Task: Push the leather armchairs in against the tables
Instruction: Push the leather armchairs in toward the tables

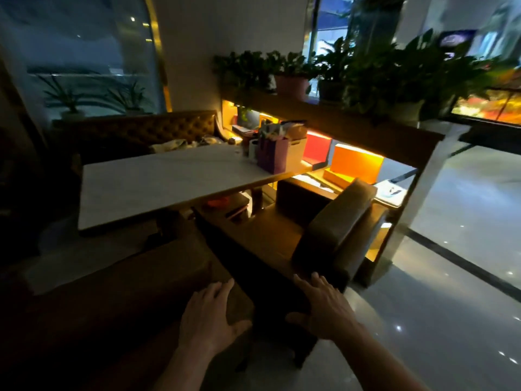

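A brown leather armchair (335, 230) stands at the right end of a white-topped table (158, 179), its seat partly under the tabletop. A second brown armchair (127, 294) sits at the lower left, beside the first. My left hand (210, 314) lies flat, fingers spread, on the back edge of the left armchair. My right hand (324, 306) rests with fingers spread on the dark back of the right armchair. Neither hand wraps around anything.
A purple gift bag (272, 159) and small items stand on the table's far right end. Behind it runs a lit wooden shelf unit (352, 134) with potted plants on top. A tufted bench (141, 131) lies beyond the table. Glossy tiled floor (451, 292) spreads right.
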`<state>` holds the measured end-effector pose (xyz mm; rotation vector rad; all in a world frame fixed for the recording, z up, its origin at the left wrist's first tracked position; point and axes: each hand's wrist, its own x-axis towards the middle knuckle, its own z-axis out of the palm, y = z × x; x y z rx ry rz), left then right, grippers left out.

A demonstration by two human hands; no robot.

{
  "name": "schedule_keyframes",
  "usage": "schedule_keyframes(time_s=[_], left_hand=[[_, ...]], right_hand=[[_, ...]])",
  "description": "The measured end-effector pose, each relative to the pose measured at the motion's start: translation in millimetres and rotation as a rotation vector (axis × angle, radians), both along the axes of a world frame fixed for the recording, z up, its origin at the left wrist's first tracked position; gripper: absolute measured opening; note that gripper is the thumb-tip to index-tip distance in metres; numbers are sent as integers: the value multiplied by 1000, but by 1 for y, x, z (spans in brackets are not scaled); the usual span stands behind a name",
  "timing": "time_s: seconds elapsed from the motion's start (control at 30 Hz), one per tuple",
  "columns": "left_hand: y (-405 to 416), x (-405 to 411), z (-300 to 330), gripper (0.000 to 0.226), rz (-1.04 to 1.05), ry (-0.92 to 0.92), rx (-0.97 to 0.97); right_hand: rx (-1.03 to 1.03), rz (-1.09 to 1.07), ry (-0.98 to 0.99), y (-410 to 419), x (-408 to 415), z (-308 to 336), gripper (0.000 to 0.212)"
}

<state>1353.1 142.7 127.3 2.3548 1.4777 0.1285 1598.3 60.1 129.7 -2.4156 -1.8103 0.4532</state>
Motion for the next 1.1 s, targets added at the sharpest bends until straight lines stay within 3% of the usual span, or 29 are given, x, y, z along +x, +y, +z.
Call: schedule_keyframes(time_s=[0.27, 0.5, 0.83, 1.1], left_hand=[[9, 222, -23, 100, -156, -35, -80], [52, 405, -87, 94, -214, -96, -133], [106, 584, -150, 92, -105, -20, -198], [145, 661, -205, 93, 204, 40, -100]], right_hand=[[10, -167, 39, -21, 201, -19, 102], [-84, -169, 27, 34, 354, -68, 101], [-218, -51, 15, 134, 546, -111, 100], [-195, 313, -60, 254, 643, -186, 106]])
